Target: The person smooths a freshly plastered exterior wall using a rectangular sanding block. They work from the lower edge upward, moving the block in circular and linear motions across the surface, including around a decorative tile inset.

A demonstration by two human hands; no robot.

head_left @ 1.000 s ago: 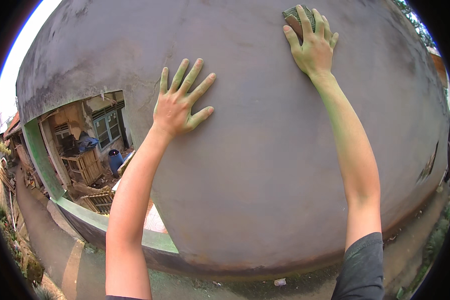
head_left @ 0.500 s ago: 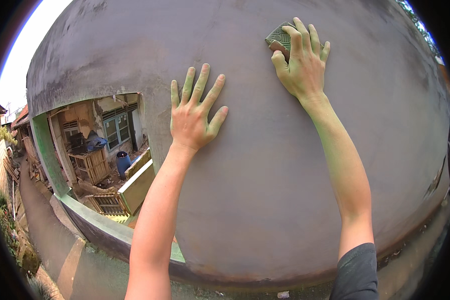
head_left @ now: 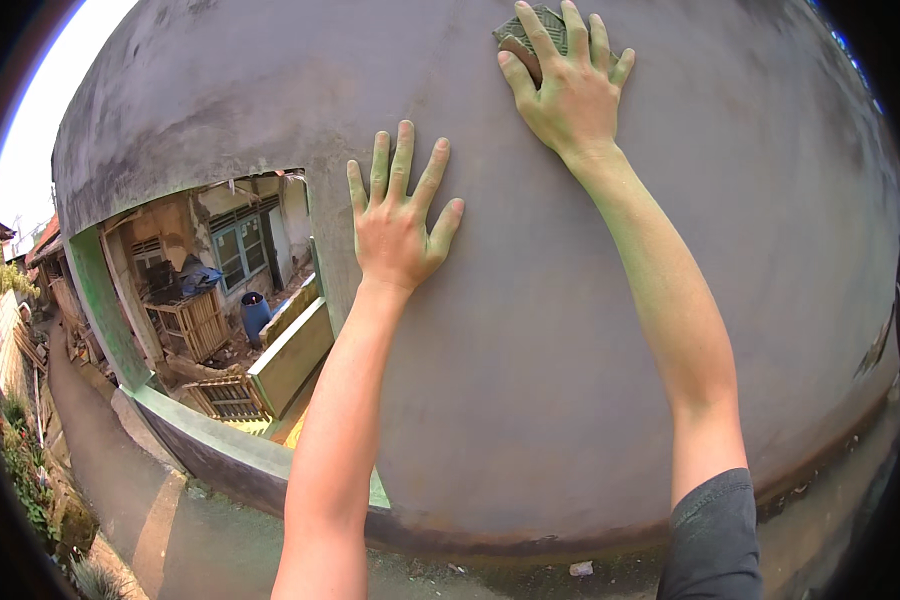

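A broad grey plastered wall (head_left: 530, 360) fills most of the view. My left hand (head_left: 398, 238) lies flat against it with fingers spread and nothing in them, just right of the wall opening. Higher up, my right hand (head_left: 577, 105) presses a green pad (head_left: 553, 28) to the wall. This pad has a raised line pattern and a brownish edge; its exact kind is unclear. Fingers and thumb of that hand lie over and around it, hiding part of it. Greenish dust coats both hands and my right forearm.
Left of my left arm, the opening has a pale green sill (head_left: 220, 435). Through it show a blue barrel (head_left: 255, 314), a slatted wooden crate (head_left: 192, 328) and a low partition (head_left: 295, 355). A narrow path (head_left: 95, 420) runs along the far left, beside plants (head_left: 25, 470).
My right hand and the pad have moved up and left across the wall. In the picture, my left hand sits slightly farther right, still flat. The view has shifted a little.
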